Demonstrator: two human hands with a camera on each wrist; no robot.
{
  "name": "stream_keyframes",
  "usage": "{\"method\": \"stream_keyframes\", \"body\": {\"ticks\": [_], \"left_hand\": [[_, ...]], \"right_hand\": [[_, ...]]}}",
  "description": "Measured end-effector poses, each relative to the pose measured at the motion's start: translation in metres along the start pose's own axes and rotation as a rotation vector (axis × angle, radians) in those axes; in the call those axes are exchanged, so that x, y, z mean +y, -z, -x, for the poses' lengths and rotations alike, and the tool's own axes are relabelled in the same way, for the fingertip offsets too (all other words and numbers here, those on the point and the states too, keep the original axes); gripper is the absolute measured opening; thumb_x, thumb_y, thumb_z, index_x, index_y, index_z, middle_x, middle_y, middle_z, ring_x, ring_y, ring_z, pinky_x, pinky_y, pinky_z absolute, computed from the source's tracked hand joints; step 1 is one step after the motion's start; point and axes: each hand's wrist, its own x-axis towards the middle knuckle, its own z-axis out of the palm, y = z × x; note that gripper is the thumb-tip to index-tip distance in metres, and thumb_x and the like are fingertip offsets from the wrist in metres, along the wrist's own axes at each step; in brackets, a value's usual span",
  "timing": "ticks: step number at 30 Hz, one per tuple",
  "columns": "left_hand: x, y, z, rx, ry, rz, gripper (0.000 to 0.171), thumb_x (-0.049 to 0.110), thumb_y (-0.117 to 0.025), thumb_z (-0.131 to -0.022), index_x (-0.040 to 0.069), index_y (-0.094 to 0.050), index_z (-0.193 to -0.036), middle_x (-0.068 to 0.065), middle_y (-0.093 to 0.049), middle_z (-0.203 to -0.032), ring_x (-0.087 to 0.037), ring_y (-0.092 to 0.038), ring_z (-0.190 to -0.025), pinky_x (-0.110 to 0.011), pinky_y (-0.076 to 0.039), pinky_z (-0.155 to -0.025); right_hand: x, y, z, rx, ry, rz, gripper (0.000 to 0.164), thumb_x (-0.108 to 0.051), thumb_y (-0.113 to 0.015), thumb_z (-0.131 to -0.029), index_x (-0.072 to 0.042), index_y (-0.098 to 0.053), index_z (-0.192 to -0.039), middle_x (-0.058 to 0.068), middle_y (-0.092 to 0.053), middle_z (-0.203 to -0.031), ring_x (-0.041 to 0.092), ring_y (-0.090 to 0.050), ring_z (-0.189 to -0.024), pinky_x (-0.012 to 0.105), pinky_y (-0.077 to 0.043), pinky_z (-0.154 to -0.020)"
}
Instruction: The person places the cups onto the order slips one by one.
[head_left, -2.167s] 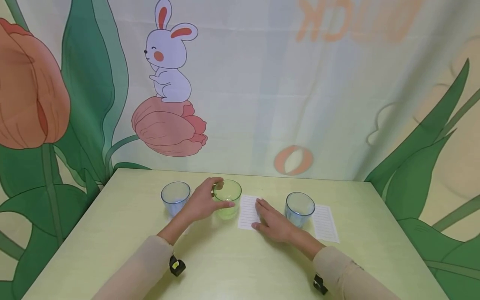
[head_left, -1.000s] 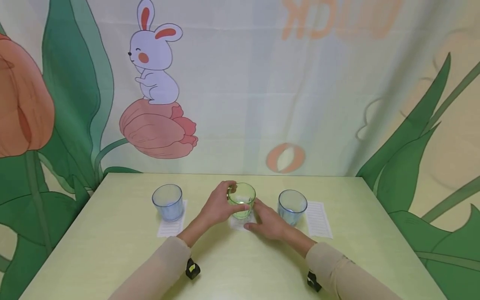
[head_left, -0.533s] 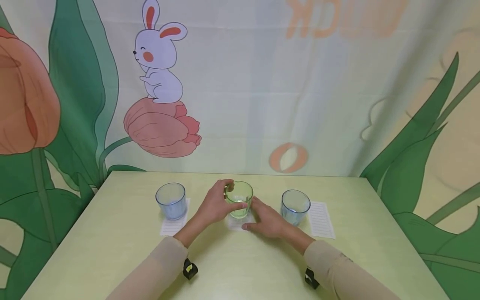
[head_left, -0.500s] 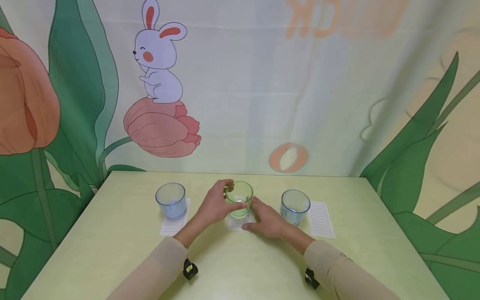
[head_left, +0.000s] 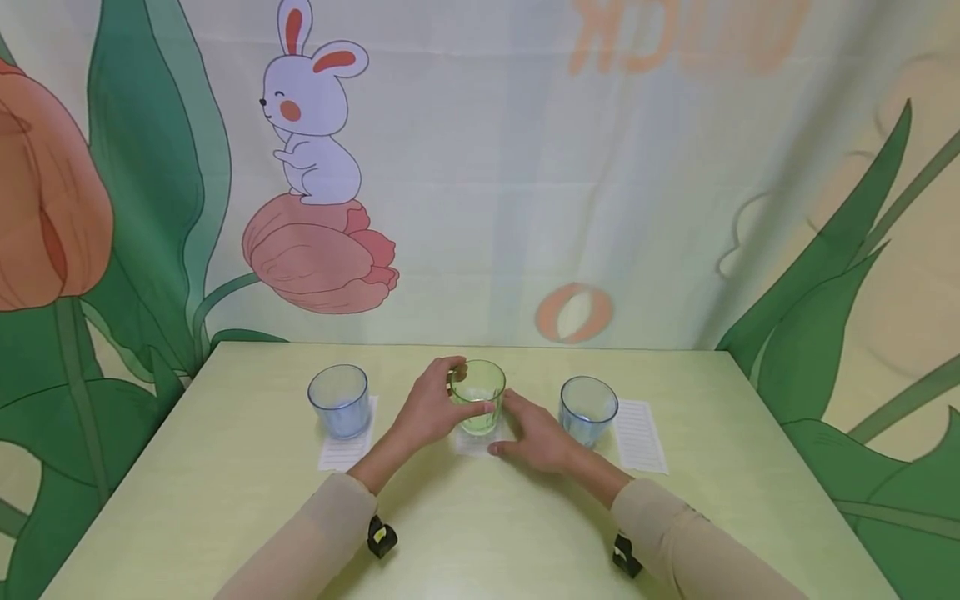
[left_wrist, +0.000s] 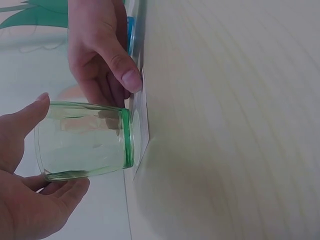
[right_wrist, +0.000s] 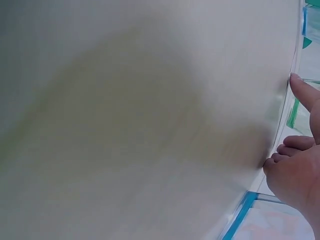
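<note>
Central part of the head view: the left hand (head_left: 431,408) grips a clear green drinking glass (head_left: 478,382), held upright just left of the frame's midline, below mid-height. The left thumb lies across the near side of the glass, while the other fingers curl about its far left side near the rim. The left forearm, in a beige sleeve (head_left: 296,537), rises diagonally from the bottom edge, left of centre.

The right hand (head_left: 536,435) grips nothing; its fingers extend toward the upper left beside the green glass, with the thumb stretched leftward, its tip at the right side of a white paper slip (head_left: 472,447) beneath the glass. Whether the glass's base touches this slip cannot be told with certainty. The right forearm, in a matching sleeve (head_left: 693,537), slants in from the lower right.

Left of centre, a clear blue glass (head_left: 339,404) stands on a lined white paper (head_left: 342,457). Right of centre, a second blue glass (head_left: 588,408) stands just behind the right hand, with another lined paper (head_left: 641,435) beside it on the right. All rest on a pale yellow-green table (head_left: 495,525), before a printed fabric backdrop (head_left: 450,167).
</note>
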Motion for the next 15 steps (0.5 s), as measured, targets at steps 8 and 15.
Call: {"method": "stream_keyframes", "body": {"ticks": [8, 15], "left_hand": [[-0.0016, -0.0031, -0.0049, -0.011, 0.0, -0.002, 0.089, 0.041, -0.093, -0.082, 0.0, -0.052, -0.149, -0.016, -0.061, -0.135, -0.037, -0.061, -0.126, -0.048, -0.055, -0.103], [-0.0037, -0.0038, -0.0064, -0.019, 0.003, -0.012, 0.088, 0.039, -0.094, -0.082, 0.0, -0.052, -0.149, -0.015, -0.06, -0.138, -0.032, -0.058, -0.129, -0.046, -0.054, -0.106]], "right_hand": [[0.0049, -0.0008, -0.0031, -0.007, 0.03, 0.046, 0.086, -0.032, -0.086, -0.092, -0.008, -0.042, -0.162, 0.019, -0.032, -0.17, 0.04, -0.03, -0.156, 0.055, -0.026, -0.126], [0.0044, 0.0003, -0.0041, -0.019, 0.06, 0.032, 0.082, -0.03, -0.085, -0.093, -0.01, -0.044, -0.161, 0.015, -0.03, -0.172, 0.036, -0.03, -0.156, 0.054, -0.026, -0.126]]}}
